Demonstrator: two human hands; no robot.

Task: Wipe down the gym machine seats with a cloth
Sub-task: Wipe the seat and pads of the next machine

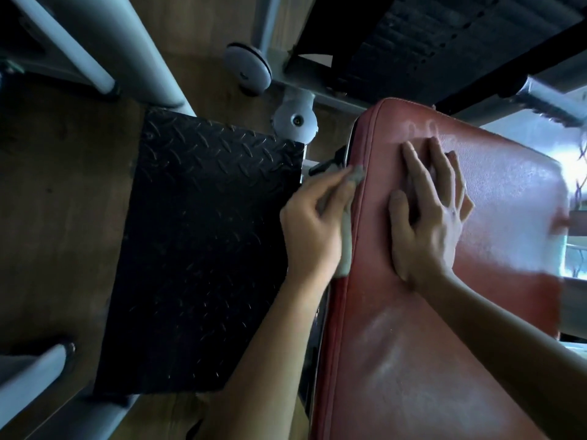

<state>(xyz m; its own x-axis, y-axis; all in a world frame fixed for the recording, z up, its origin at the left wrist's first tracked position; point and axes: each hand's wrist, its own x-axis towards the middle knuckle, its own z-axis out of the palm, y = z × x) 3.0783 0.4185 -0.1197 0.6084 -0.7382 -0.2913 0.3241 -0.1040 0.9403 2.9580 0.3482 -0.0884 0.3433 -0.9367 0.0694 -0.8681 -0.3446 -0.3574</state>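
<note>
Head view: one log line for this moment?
step: wipe seat edge | left hand: holds cloth against seat left side | right hand: flat on seat top | left of seat: tread plate

Seat pad: red grained vinyl, glossy sheen. Footplate: black diamond-tread metal, matt. Frame tubes: smooth grey painted metal. Floor: wood.

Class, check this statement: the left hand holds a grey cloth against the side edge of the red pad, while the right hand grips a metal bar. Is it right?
The right hand grips no bar: it lies flat, fingers straight, on top of the red pad, as the head view shows. The left hand does hold the grey cloth against the pad's side edge.
</note>
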